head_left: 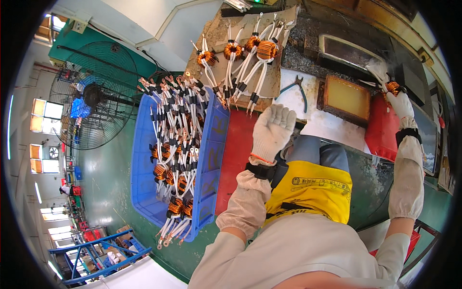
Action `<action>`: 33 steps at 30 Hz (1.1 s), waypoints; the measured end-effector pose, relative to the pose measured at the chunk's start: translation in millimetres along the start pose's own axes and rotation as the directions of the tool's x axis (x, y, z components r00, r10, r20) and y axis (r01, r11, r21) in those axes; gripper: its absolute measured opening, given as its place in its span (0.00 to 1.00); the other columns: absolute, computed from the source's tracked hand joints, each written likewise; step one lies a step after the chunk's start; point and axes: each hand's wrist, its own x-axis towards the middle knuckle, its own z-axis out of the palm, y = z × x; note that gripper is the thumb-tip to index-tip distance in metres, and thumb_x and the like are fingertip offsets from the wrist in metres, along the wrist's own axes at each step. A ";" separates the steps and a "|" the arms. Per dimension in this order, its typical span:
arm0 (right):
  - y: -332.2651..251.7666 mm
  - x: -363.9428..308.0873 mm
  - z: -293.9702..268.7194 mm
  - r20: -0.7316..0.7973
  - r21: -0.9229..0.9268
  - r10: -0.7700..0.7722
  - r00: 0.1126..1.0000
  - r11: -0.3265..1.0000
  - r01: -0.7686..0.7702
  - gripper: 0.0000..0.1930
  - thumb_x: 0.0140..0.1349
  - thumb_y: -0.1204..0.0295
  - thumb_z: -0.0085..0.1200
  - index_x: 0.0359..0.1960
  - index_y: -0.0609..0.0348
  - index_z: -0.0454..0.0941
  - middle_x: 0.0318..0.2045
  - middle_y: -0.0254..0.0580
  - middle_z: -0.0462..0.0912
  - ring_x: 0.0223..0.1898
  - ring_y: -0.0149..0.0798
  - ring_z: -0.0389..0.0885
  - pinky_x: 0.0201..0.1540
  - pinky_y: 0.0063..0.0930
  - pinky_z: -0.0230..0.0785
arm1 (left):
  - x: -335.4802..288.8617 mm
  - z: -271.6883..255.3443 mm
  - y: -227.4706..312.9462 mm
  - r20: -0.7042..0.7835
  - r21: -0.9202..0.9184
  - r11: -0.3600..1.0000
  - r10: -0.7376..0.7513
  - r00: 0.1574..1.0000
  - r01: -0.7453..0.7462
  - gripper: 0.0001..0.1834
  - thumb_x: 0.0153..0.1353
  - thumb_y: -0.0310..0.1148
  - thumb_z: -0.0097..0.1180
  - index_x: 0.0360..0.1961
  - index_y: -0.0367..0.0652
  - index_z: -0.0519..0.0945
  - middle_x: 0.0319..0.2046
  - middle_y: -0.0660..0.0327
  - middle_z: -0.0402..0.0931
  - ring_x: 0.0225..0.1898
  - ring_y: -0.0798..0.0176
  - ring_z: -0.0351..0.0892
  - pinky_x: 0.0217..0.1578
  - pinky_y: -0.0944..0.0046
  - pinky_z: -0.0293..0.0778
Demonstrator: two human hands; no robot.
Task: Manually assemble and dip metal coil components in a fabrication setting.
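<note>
Right hand is out at the far right, gloved fingers clenched around a copper coil with white leads, held up just over a dark metal tray, where a wisp of steam or smoke rises by the glove. Just beside it, nearer the person, sits a shallow square pan filled with a yellowish liquid, and against that a red box under the wrist; what the box holds I cannot tell from here. Left hand, gloved too, hangs in the middle over the red part of the surface, fingers released and loosely together, holding nothing. Behind it a pair of blue-handled pliers lies on the pale patch of surface. Further back, a brown cardboard sheet carries four more copper coils in a row, their white leads with black sleeves trailing down toward the person. Over on the left stands the big blue crate, packed with the same coils, orange windings low in the heap and a tangle of black-and-white leads with metal lugs poking out over both ends. Beyond the crate, green floor and a large black pedestal fan. A yellow apron covers the person's lap.
</note>
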 end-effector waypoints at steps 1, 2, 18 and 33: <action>0.9 -1.0 -1.2 -0.018 -0.006 -0.005 1.000 1.000 0.005 0.28 0.53 0.53 0.49 0.41 0.73 0.76 0.33 0.68 0.80 0.39 0.62 0.80 0.43 0.46 0.71 | -2.0 -1.0 -9.1 0.009 -0.006 1.000 -0.025 1.000 0.025 0.09 0.62 0.31 0.51 0.35 0.37 0.79 0.35 0.55 0.81 0.43 0.53 0.79 0.56 0.45 0.70; -0.4 -1.9 -1.0 -0.032 -0.011 -0.011 0.999 1.000 0.010 0.28 0.53 0.53 0.49 0.39 0.73 0.77 0.32 0.69 0.80 0.37 0.61 0.81 0.41 0.45 0.72 | -4.3 -4.4 -16.9 0.016 -0.010 0.999 -0.046 0.999 0.047 0.08 0.62 0.31 0.52 0.34 0.37 0.80 0.35 0.55 0.82 0.43 0.53 0.79 0.56 0.45 0.70; 22.2 16.5 5.8 0.089 -0.232 -0.198 0.976 0.949 0.214 0.28 0.58 0.48 0.43 0.40 0.65 0.76 0.33 0.69 0.78 0.39 0.66 0.76 0.42 0.47 0.69 | -50.3 -155.9 -115.8 -0.158 0.916 0.377 0.016 0.987 0.140 0.07 0.64 0.31 0.52 0.40 0.40 0.75 0.35 0.57 0.77 0.40 0.52 0.77 0.50 0.54 0.74; 18.1 11.9 2.2 0.003 -0.090 -0.051 0.999 0.995 0.051 0.31 0.56 0.50 0.46 0.37 0.75 0.77 0.28 0.67 0.79 0.32 0.59 0.82 0.35 0.43 0.72 | -5.9 -109.5 -25.0 0.779 0.356 -0.869 0.074 0.622 -0.343 0.10 0.51 0.27 0.59 0.36 0.43 0.77 0.42 0.53 0.75 0.48 0.46 0.74 0.49 0.50 0.71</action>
